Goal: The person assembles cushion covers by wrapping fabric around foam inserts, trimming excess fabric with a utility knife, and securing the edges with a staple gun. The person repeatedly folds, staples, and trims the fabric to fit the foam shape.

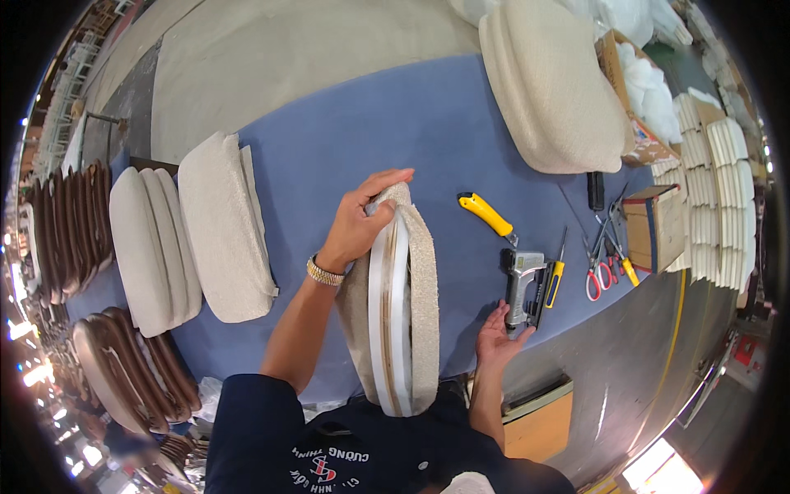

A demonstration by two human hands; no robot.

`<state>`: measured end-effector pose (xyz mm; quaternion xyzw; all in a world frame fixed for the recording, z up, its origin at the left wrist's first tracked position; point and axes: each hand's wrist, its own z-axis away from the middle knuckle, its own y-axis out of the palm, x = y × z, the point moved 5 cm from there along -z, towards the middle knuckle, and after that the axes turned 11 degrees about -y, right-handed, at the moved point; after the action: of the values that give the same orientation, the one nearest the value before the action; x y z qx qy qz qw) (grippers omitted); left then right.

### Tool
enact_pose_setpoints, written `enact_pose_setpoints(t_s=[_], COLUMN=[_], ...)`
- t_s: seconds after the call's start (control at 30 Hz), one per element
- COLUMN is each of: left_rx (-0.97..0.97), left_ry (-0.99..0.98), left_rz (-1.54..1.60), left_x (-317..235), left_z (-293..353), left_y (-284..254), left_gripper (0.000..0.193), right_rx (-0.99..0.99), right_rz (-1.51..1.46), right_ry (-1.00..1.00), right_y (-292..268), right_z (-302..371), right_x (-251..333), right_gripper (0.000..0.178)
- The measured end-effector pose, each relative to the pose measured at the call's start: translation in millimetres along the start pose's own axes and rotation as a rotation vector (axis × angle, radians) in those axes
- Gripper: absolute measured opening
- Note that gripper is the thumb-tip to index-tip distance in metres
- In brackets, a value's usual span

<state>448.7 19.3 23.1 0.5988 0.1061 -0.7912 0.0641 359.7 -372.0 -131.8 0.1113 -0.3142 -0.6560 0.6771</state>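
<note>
Your left hand [366, 216] is clamped on the far end of the beige cushion [424, 313], thumb over the top. Cushion stands on edge in front of you, near end at your dark shirt [378, 453], white layers and a brown strip showing between the fabric sides. Your right hand [500, 336] is at the near end of the grey staple gun [517, 288], fingers touching; can't tell if they're closed on it. On the blue table [346, 123]: yellow utility knife [485, 214] beyond the gun, screwdriver [555, 282] just right of it, red-handled scissors [605, 265] further right
</note>
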Motion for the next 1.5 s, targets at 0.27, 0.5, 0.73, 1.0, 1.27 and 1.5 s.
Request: enact_pose_setpoints(t_s=[0.27, 0.5, 0.73, 1.0, 1.27, 1.5], left_rx=[0.002, -0.029, -0.049, -0.028, -0.117, -0.111], left_ry=[-0.021, 0.045, 0.062, 0.103, 0.118, 0.129], left_rz=[0.133, 0.116, 0.172, 0.198, 0.163, 0.168], left_x=[7.0, 11.6, 12.9, 18.2, 21.8, 24.2], left_z=[-0.6, -5.7, -6.6, -8.4, -12.2, -12.1], left_y=[-1.2, 8.8, 14.4, 17.9, 21.5, 29.9], left_gripper=[0.054, 0.056, 0.056, 0.055, 0.056, 0.057], right_rx=[0.126, 0.037, 0.491, 0.988, 1.427, 1.706], right_rz=[0.250, 0.745, 1.833, 1.792, 1.581, 1.776], right_ry=[-0.076, -0.617, -1.237, -0.903, -0.786, -0.498], right_y=[3.9, 37.9, 112.3, 58.7, 262.5, 330.1], right_z=[-58.7, -54.1, 22.1, -30.8, 145.1, 202.5], right_x=[10.1, 45.0, 31.1, 14.9, -40.6, -119.0], right_gripper=[0.083, 0.047, 0.043, 0.059, 0.062, 0.057])
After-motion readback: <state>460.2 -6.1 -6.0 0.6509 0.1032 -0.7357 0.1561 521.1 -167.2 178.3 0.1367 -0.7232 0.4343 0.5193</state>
